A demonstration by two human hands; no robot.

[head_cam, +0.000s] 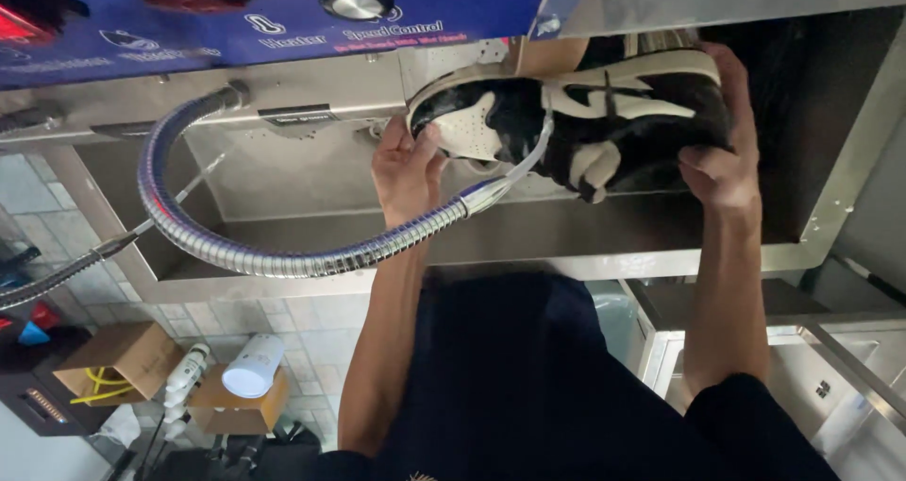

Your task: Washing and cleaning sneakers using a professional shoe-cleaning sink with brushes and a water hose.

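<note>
Steel sink [283, 174] under blue panel [236, 14]. Flex hose [236, 250] loops across front, nozzle at shoe. Black/white shoe [576, 118] held over sink, sole up. R hand [722, 151] clamps heel end; L hand [408, 165] fingers closed on toe.

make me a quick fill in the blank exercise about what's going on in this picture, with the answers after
1. Both hands hold a black and white ____ inside the steel sink.
2. The left hand grips its ____ end.
3. The right hand grips its ____ end.
4. A flexible ____ hose curves toward the left hand.

Missing words: shoe; toe; heel; metal
</note>
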